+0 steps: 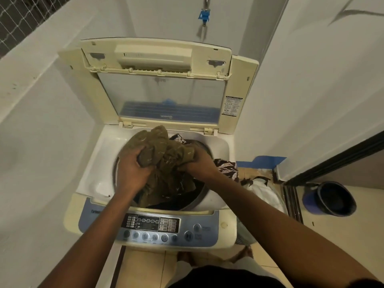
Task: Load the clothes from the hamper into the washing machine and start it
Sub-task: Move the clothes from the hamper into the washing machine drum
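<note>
A cream top-loading washing machine [220, 150] stands in front of me with its lid [162, 96] raised. Both hands hold a bunched olive-brown garment [160, 148] over the round drum opening. My left hand [131, 171] grips its left side, and my right hand [199, 163] grips its right side. The cloth's lower part hangs into the drum, where dark clothes [176, 201] lie. A dark patterned garment [226, 167] drapes over the machine's right edge. The control panel [158, 227] with several round buttons faces me at the near edge.
White walls close in on the left and behind the machine. To the right, low beside the machine, sits a hamper with white cloth [261, 194] in it. A blue bucket [330, 199] stands on the floor by a sliding door track. A blue tap [204, 15] hangs above.
</note>
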